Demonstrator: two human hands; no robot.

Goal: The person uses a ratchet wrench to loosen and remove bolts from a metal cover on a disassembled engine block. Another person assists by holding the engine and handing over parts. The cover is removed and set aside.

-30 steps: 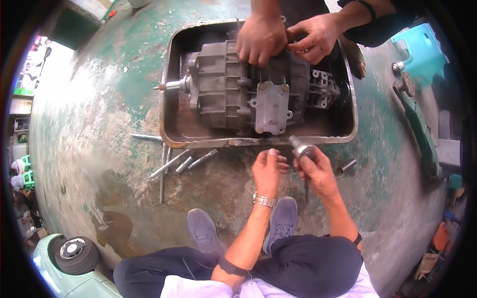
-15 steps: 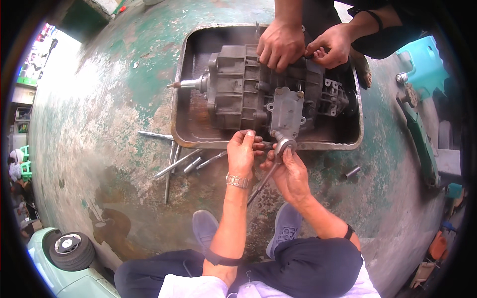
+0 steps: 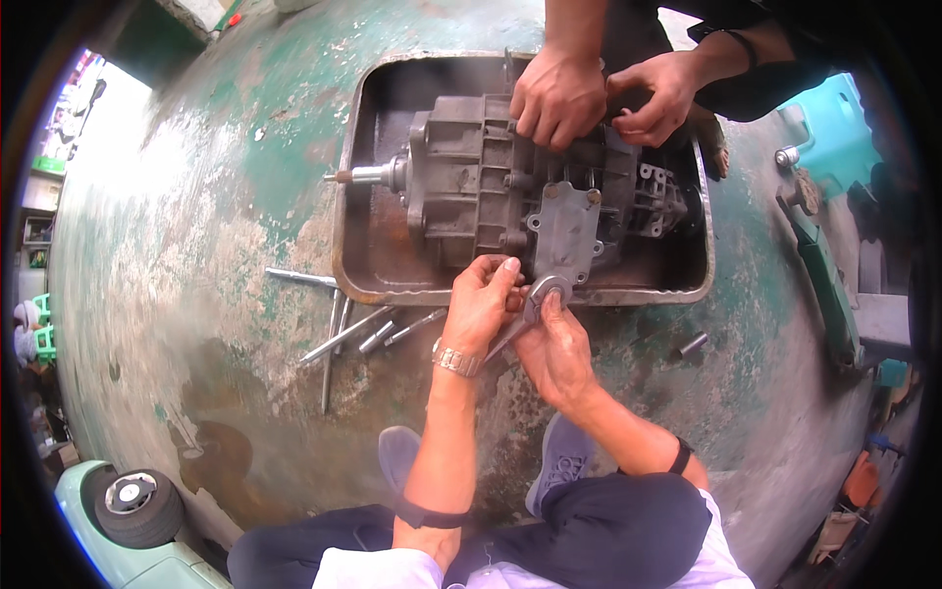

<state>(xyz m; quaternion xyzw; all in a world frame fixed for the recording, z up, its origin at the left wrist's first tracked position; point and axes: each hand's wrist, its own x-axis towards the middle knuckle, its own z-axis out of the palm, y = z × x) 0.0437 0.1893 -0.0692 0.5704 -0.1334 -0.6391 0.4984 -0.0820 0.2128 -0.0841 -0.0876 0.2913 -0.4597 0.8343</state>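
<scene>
A grey metal gearbox [image 3: 456, 177] lies in a shallow metal tray [image 3: 378, 294], its splined shaft pointing left. A flat rectangular cover plate [image 3: 566, 236] sits on its near side. My right hand [image 3: 559, 348] is closed around a ratchet wrench [image 3: 546, 294], its round head by the plate's lower corner and its handle slanting down-left. My left hand [image 3: 479, 302] is closed at the tray's near rim, left of the ratchet head; its fingertips hide whatever may be in them. Across the tray, another person's two hands [image 3: 559, 93] work over the gearbox's far side.
On the floor left of my left hand lie several steel bars and sockets [image 3: 376, 337]. A single socket [image 3: 694, 344] rests at right. Beyond the tray stand a green metal jack [image 3: 822, 280] and a turquoise stool [image 3: 829, 133]. A tyre [image 3: 137, 506] is at lower left.
The ratchet head has shifted slightly left and tilted, coming off its upright line with the plate's corner. My right hand moved left with it. The other person's right-side fingers have spread a little.
</scene>
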